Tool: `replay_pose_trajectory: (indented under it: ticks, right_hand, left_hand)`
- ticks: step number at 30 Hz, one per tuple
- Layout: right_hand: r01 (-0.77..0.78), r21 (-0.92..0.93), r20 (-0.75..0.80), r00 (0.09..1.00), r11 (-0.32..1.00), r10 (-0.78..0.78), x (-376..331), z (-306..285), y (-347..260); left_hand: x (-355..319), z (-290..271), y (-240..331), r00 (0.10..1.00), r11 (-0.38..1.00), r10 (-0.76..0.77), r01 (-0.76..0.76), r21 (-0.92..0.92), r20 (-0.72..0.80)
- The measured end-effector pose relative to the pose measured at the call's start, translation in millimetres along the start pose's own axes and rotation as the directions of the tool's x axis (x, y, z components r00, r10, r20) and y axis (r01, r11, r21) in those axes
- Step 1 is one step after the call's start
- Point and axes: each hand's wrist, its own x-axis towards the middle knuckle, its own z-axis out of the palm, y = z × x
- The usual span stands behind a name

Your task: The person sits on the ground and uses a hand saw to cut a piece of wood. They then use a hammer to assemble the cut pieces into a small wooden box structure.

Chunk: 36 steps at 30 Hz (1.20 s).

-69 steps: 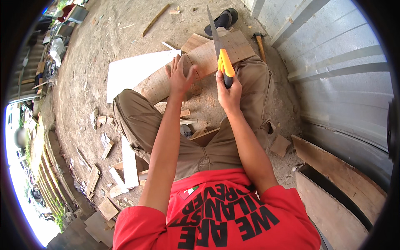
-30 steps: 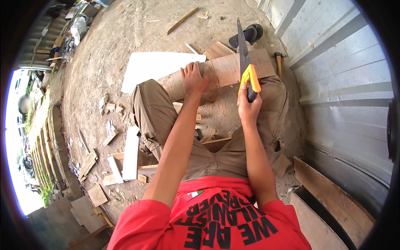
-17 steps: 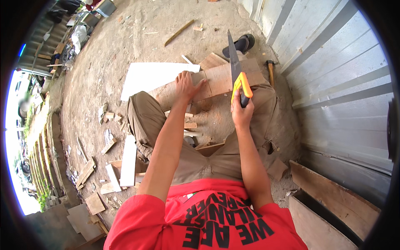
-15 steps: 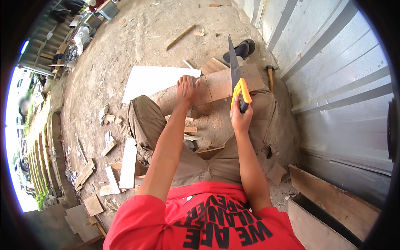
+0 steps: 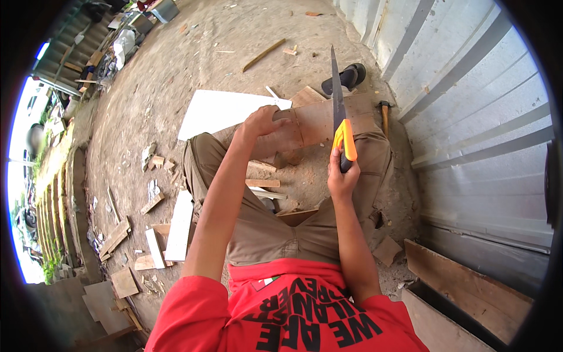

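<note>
Handsaw point(image 5: 339, 111) — gripped in right hand point(image 5: 342, 179); left hand point(image 5: 261, 122), loosely open, on wooden board point(image 5: 317, 121).

The head camera looks steeply down from above the red shirt point(image 5: 293, 305), close by at six o'clock, past the left hand point(image 5: 262, 122) toward eleven and the right hand point(image 5: 343, 176) toward three, then forward over ground point(image 5: 264, 26) receding to twelve; its fisheye bends the metal wall point(image 5: 469, 117) around two.

Saw grip point(image 5: 346, 163) part-hidden; shirt point(image 5: 234, 317) cut off
</note>
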Motion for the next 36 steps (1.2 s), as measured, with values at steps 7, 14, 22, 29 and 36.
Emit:
replay_pose_trajectory:
  ticks: [7,14,22,29,36]
  right_hand:
    - [0.291,-0.118,0.045,0.957,0.949,-0.287,-7.9,2.0,-9.0]
    - [0.508,0.111,0.037,0.857,0.854,-0.514,-10.3,-6.2,-8.4]
    - [0.444,0.015,0.049,0.894,0.896,-0.444,-21.9,-18.5,-2.0]
    - [0.39,-0.047,0.067,0.92,0.92,-0.386,-14.0,-25.2,8.1]
    - [0.178,-0.129,0.148,0.976,0.976,-0.159,-22.9,-13.8,-2.5]
  left_hand:
    - [-14.0,-40.3,-2.8,0.982,0.996,0.02,-0.037,-0.084,-0.187]
    - [-24.9,-64.8,11.5,0.859,0.973,0.229,-0.221,0.072,-0.458]
    - [-17.5,2.3,1.2,0.889,0.917,0.343,-0.248,0.312,-0.303]
    - [-28.1,35.9,7.5,0.966,0.97,0.215,-0.193,0.151,-0.147]
    - [-11.1,59.0,-11.9,0.916,0.994,0.066,-0.024,0.11,-0.396]
